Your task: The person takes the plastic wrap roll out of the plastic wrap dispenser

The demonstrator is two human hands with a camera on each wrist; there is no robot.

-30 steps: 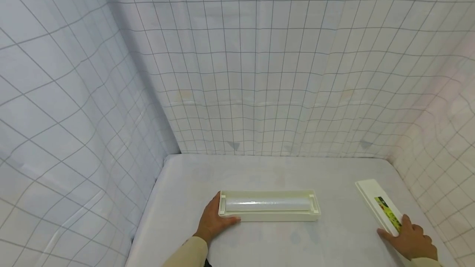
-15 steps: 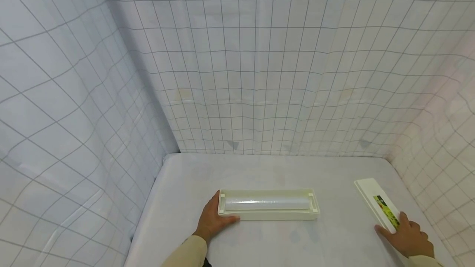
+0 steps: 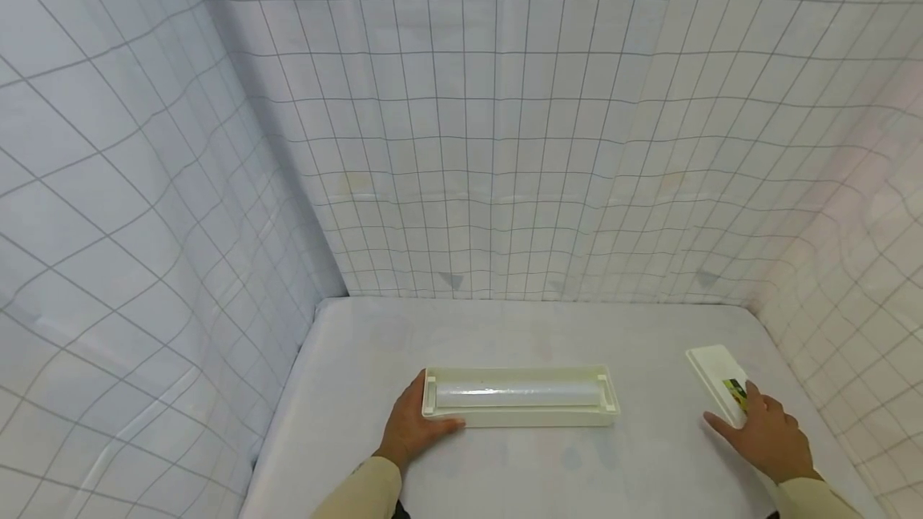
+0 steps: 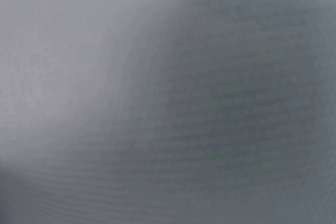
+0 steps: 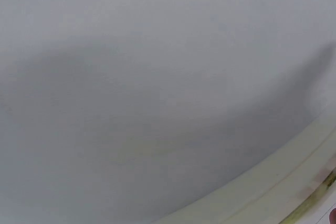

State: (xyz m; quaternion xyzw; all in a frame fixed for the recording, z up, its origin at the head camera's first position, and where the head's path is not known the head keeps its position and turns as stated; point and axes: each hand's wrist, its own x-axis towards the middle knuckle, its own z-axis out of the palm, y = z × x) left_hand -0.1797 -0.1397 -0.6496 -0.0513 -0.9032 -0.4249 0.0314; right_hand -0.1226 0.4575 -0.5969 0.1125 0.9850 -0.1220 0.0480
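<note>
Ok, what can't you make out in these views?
Head: fingertips of the left hand, thumb aside, behind the plastic-film box.
Head: near end of the lid, covered by the right hand.
Head: any wording on the label, too small, partly covered.
Right wrist: most of the lid, cut off at lower right.
Left wrist: everything, blurred to grey.

place: screened-off booth | grid-lined sheeting — three sides | white tabletop — between them | wider room: cannot tell

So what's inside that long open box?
A shiny, translucent roll, probably cling film, lies lengthwise inside the cream dispenser box. The left hand grips the box's left end. The box's floor under the roll is covered, so anything there can't be seen.
</note>
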